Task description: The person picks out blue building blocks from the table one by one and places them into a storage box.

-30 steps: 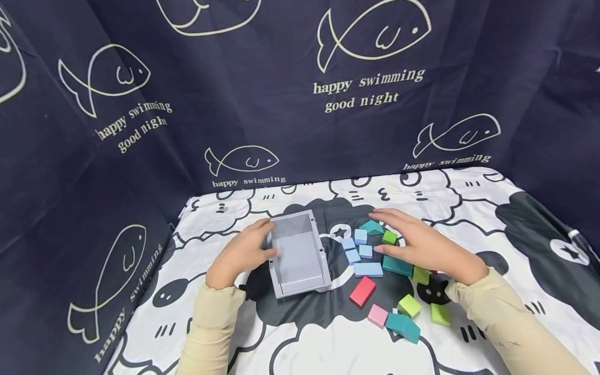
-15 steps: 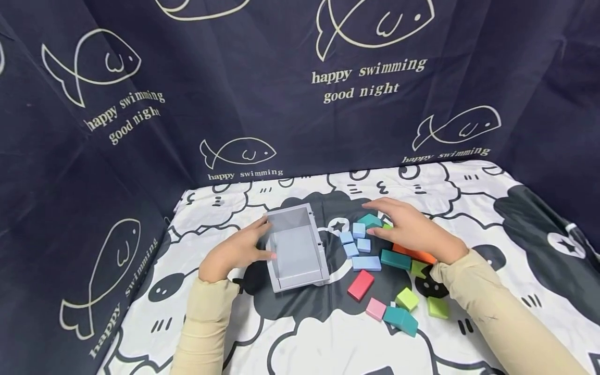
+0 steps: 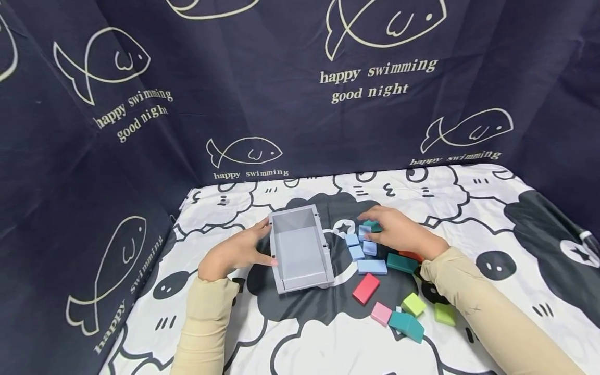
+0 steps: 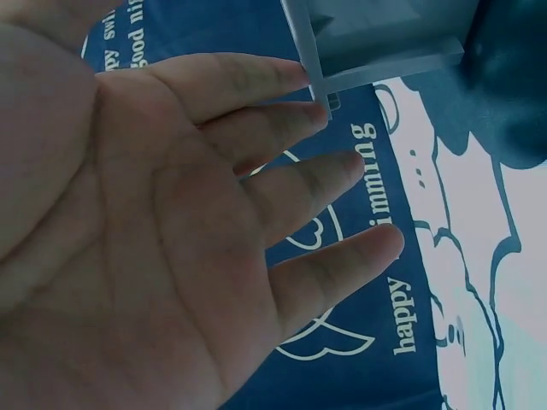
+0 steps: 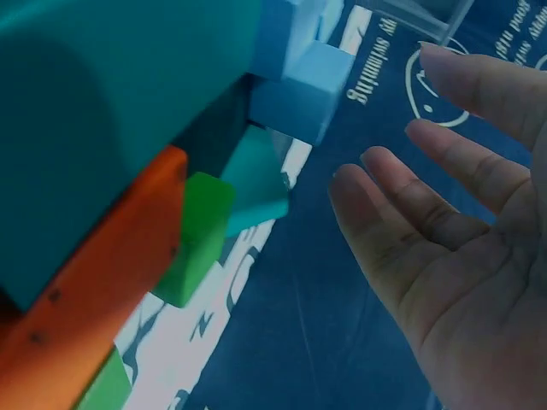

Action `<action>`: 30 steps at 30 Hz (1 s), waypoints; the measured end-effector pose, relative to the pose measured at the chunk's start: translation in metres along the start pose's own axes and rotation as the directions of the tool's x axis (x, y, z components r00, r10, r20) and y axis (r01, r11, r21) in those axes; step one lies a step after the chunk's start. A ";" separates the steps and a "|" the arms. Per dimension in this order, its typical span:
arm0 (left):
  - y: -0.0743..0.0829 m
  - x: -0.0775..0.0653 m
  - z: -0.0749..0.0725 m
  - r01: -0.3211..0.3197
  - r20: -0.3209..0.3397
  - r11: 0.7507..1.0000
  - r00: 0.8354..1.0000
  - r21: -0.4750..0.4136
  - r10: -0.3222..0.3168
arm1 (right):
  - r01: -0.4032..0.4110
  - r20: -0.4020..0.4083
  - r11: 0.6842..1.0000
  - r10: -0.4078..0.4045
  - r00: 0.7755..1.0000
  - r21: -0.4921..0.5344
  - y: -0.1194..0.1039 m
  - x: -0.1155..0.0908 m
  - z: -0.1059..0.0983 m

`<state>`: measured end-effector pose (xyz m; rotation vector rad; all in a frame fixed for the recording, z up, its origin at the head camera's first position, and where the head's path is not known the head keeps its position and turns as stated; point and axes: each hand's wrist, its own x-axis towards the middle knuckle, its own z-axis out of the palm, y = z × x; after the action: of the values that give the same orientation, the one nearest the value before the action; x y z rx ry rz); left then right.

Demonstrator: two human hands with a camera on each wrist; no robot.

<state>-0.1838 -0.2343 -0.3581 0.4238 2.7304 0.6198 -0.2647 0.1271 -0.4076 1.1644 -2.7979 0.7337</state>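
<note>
A grey open-topped box [image 3: 301,286] lies on the cloth in the head view. My left hand [image 3: 234,255] is at its left side, fingers extended, fingertips at the wall and thumb near the rim. To the right, my right hand [image 3: 403,233] reaches over the blocks, its thumb and fingers spread on either side of a light blue cube [image 3: 364,230]. In the right wrist view those fingers [image 5: 385,205] are loosely extended and apart from the blocks. Close by are more light blue cubes [image 3: 356,253] and a teal triangular block [image 3: 373,225], partly covered by the hand.
Nearer me lie a light blue oblong block [image 3: 372,267], a teal block [image 3: 402,263], a red block [image 3: 366,288], a pink block [image 3: 381,313], a teal slanted block [image 3: 407,326] and yellow-green blocks [image 3: 445,314]. An orange block [image 3: 412,255] is partly under my right wrist. Dark curtains [image 3: 262,94] stand behind.
My right hand has come lower and slightly left, bringing the thumb and fingers in around the light blue cube. My left hand stays beside the box. The head view has shifted slightly.
</note>
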 end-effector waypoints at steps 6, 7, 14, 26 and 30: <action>-0.006 0.006 0.004 -0.036 -0.027 0.999 0.999 -0.022 0.036 | 0.013 0.031 1.000 -0.012 0.999 -0.021 0.005 0.002 0.011; -0.008 0.008 0.005 -0.049 -0.052 0.999 0.997 -0.011 0.049 | 0.013 0.031 1.000 -0.012 0.999 -0.027 0.006 0.002 0.013; -0.018 0.021 0.007 0.071 -0.158 0.987 0.983 -0.145 -0.094 | 0.038 -0.004 0.998 -0.038 0.999 -0.045 0.010 0.007 0.019; -0.014 0.027 0.015 0.130 -0.066 0.827 0.978 -0.548 -0.198 | -0.048 0.046 0.998 0.050 0.998 -0.037 0.008 0.011 0.017; -0.013 0.026 0.015 0.127 -0.052 0.803 0.980 -0.583 -0.193 | -0.064 0.038 0.998 0.065 0.997 -0.031 0.006 0.011 0.017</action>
<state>-0.2051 -0.2306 -0.3829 0.0036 2.4557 1.3971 -0.2744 0.1158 -0.4232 1.1009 -2.8800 0.6786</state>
